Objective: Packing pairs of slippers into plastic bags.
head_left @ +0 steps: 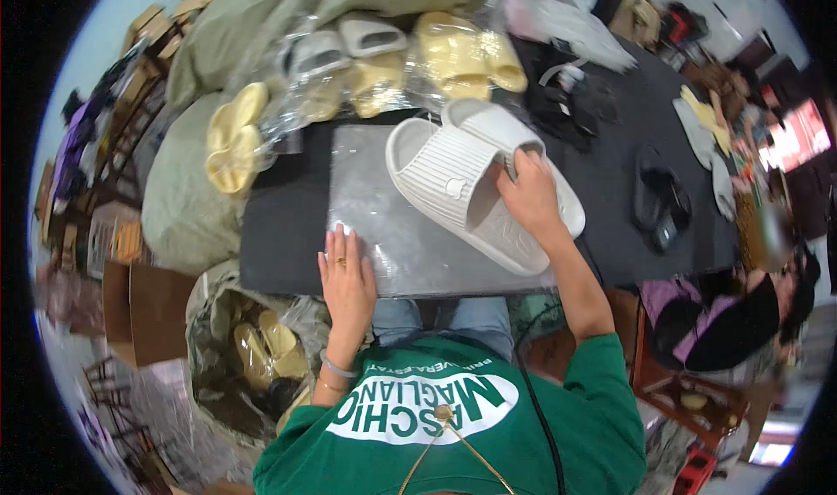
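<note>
A pair of white slide sandals (436,170) with ribbed straps sits tilted together over the middle of the table. My right hand (532,197) is closed on them, its fingers curled at the foot opening where the two straps meet. Part of the far sandal is hidden behind the near one. Under the pair lies a flat, clear plastic bag (384,255), its surface shiny. My left hand (349,277) rests on the bag's near left side, fingers stretched out and holding nothing.
Bagged grey and yellow slides (377,81) line the dark table's (283,242) far edge. Loose yellow slides (234,137) are at its left. Black sandals (658,198) lie at the right. An open sack (209,355) with yellow slides stands below left, near a cardboard box (144,312).
</note>
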The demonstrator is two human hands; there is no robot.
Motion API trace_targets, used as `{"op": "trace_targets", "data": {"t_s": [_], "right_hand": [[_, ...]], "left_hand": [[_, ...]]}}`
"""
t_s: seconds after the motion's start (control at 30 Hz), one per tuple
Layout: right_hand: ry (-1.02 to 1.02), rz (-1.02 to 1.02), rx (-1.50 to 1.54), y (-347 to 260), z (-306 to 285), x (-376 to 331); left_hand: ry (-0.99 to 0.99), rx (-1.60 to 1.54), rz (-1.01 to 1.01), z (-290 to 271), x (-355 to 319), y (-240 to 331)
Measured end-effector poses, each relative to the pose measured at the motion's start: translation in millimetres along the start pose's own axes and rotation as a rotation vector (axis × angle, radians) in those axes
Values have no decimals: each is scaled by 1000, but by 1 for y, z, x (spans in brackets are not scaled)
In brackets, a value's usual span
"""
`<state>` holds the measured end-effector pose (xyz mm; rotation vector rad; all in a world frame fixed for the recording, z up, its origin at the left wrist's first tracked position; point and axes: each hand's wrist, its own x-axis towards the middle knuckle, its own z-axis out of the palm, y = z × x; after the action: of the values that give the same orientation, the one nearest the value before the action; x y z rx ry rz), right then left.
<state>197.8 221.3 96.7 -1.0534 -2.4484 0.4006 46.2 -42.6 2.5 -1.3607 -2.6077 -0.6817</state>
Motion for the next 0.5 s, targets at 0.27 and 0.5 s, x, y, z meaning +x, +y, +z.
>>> {"op": "trace_targets", "data": {"t_s": [0.27, 0.5], "right_hand": [[154, 463, -121, 131, -78, -27], [183, 725, -371, 234, -78, -59]], "left_hand": [[-63, 32, 60, 28, 5, 6], [-52, 30, 43, 26, 4, 9]]}}
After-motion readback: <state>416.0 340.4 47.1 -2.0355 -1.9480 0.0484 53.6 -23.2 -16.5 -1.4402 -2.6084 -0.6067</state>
